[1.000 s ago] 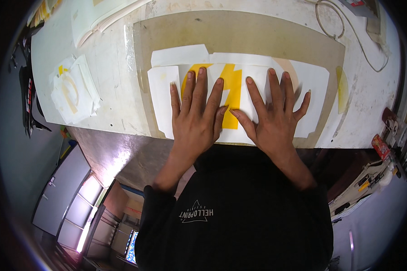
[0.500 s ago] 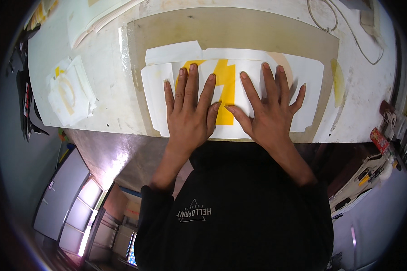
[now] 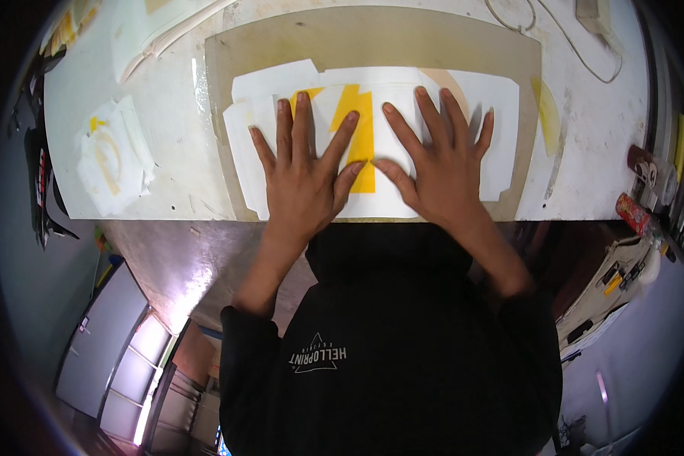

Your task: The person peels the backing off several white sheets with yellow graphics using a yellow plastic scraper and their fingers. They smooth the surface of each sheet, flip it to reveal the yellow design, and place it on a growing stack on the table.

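Observation:
A flat white paper piece (image 3: 498,144) with notched corners and a folded-looking upper strip lies under both of my hands. Bold yellow shapes (image 3: 363,137) run down its middle, and a pale beige curve shows at its upper right. My left hand (image 3: 300,182) rests palm down with fingers spread on the left half. My right hand (image 3: 444,175) lies the same way on the right half, its thumb pointing at the left thumb across the yellow. Neither hand grips anything. Beneath the paper is a brownish flat sheet (image 3: 372,38).
White cut-out pieces (image 3: 118,167) are piled on the worktable (image 3: 176,152) at left. Behind them lies a sheaf of white paper (image 3: 163,45). A yellowish curved piece (image 3: 547,114) and a thin cord (image 3: 577,68) are at right. Past the right edge sits a red can (image 3: 632,213).
The whole view has shifted slightly, with the table and paper sitting a little higher and further left in the picture. My hands keep about the same place on the paper.

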The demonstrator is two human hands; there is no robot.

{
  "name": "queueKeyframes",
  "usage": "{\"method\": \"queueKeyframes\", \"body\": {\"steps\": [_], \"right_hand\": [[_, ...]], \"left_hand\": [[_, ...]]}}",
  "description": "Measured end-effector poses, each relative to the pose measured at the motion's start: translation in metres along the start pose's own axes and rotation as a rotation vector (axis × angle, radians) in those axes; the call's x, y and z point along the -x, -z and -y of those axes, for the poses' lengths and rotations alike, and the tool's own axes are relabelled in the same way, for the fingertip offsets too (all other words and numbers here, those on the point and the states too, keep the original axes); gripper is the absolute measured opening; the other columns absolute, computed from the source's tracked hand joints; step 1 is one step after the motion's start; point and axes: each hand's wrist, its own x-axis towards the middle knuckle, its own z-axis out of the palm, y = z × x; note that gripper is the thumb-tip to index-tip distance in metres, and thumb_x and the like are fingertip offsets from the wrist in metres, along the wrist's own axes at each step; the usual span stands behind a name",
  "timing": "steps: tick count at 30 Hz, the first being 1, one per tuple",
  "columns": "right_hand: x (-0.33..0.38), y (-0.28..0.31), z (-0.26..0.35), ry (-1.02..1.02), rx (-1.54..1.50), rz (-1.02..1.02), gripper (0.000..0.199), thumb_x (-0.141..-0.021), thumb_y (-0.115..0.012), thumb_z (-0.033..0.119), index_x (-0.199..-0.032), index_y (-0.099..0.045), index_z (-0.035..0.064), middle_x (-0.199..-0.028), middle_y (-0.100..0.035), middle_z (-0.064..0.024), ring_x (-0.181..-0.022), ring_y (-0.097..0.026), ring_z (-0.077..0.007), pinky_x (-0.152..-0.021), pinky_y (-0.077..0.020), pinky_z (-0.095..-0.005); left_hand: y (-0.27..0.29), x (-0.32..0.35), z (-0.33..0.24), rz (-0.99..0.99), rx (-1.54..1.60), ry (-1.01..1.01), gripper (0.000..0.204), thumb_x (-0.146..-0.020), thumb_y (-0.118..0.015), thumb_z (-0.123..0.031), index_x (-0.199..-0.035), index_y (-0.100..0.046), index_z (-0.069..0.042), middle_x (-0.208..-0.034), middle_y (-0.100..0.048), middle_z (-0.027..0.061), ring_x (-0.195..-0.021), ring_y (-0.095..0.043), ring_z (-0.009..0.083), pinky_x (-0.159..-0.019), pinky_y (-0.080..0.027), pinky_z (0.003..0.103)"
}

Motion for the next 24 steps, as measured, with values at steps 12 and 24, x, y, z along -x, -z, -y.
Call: {"method": "queueKeyframes", "body": {"steps": [12, 24], "right_hand": [[-0.007, 0.026, -0.044, 0.197, -0.072, 0.066, 0.061, -0.084, -0.082, 0.044, -0.139, -0.066, 0.0215, -0.154, -0.053, -0.0049, -0.148, -0.039, -0.0306, -0.120, -0.0030, -0.0739], [0.002, 0.035, -0.043, 0.202, -0.080, 0.238, 0.115, -0.062, -0.092, 0.057, -0.158, -0.043, 0.0172, -0.168, -0.033, -0.0083, -0.157, -0.022, -0.0318, -0.123, -0.0005, -0.0723]], "left_hand": [[0.000, -0.001, -0.002, -0.045, -0.050, -0.050, 0.061, -0.102, -0.055, -0.049, -0.158, -0.045, -0.028, -0.165, -0.024, 0.0310, -0.154, -0.018, 0.0527, -0.110, -0.012, 0.083], [0.001, -0.002, -0.019, -0.065, 0.010, -0.109, 0.100, -0.088, -0.058, -0.077, -0.156, -0.044, -0.005, -0.163, -0.026, 0.0345, -0.155, -0.016, 0.0537, -0.115, -0.006, 0.079]]}}
